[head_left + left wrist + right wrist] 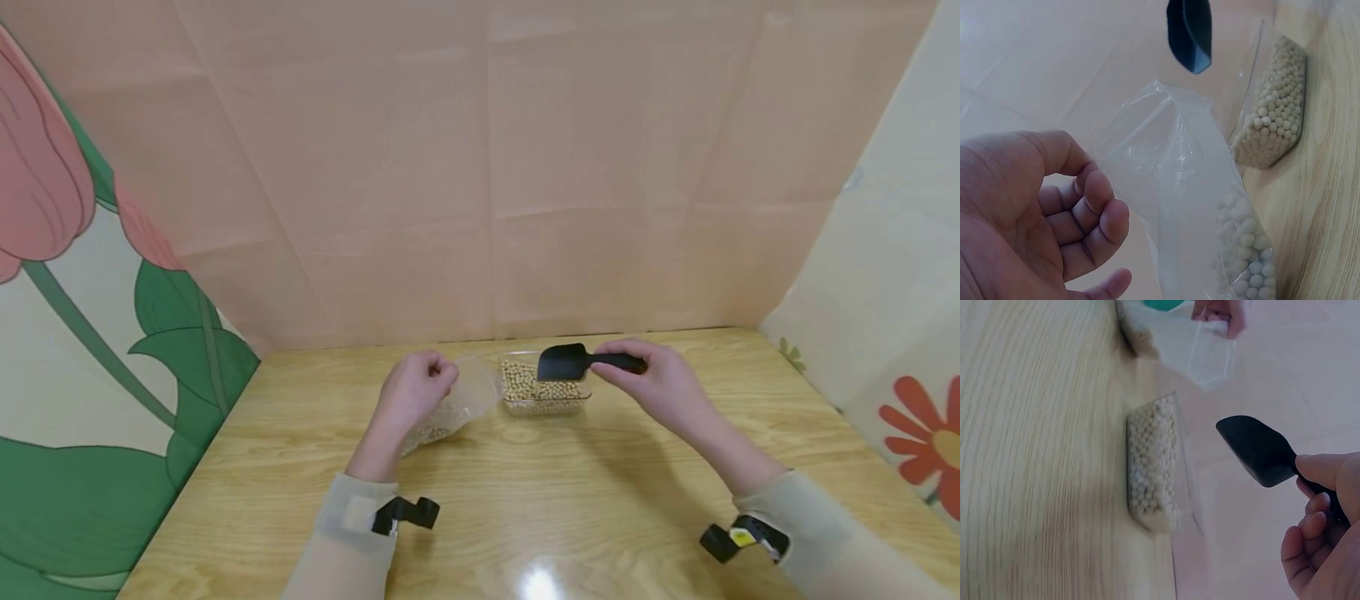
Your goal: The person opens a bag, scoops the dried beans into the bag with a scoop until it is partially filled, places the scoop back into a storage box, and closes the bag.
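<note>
A clear plastic bag (1179,169) with round beige beads in its lower part leans on the table. My left hand (420,385) holds the bag's upper edge with curled fingers (1097,194). Just right of the bag stands a clear rectangular container (546,408), filled with the same kind of beads (1150,462). In my right hand (660,379) is a black scoop (1257,450), gripped by its handle. The scoop's blade hangs above the container, overlapping its beads in the head view, and no beads show in it.
The light wood table (480,500) runs back to a pink cloth backdrop (487,208). Flower-patterned panels (60,358) rise at the left and right sides. A small black camera (405,512) is strapped on each wrist.
</note>
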A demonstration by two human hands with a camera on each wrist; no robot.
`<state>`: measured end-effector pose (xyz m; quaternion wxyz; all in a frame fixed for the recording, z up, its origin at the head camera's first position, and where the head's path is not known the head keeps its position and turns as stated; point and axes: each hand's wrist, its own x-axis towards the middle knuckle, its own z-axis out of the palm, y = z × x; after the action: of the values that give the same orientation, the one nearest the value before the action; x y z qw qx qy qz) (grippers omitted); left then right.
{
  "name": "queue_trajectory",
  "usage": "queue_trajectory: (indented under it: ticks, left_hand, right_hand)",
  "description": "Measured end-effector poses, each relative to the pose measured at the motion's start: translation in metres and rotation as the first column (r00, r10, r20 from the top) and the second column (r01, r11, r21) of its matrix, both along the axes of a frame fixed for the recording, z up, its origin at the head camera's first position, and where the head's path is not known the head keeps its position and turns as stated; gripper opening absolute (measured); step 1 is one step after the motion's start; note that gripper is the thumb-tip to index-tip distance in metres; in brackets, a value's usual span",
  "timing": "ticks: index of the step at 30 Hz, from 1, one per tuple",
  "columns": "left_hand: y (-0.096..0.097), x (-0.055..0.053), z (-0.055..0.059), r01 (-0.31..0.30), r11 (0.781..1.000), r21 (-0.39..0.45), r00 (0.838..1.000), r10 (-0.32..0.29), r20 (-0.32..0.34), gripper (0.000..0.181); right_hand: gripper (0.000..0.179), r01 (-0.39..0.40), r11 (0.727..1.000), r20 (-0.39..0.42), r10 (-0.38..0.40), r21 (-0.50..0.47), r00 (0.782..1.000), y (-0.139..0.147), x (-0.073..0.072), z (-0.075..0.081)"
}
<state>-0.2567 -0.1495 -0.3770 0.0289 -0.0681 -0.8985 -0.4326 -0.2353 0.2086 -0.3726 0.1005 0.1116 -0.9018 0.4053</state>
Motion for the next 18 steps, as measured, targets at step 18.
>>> queue_trajectory:
  ticks: [18]
  left_hand:
    - [0.0,0.0,-0.001,0.004,1.0,0.004,1.0,-0.004,-0.002,0.022]
  right_hand:
    - [0.037,-0.03,0.995,0.045,0.026,0.093,0.999,0.023,-0.015,-0.004]
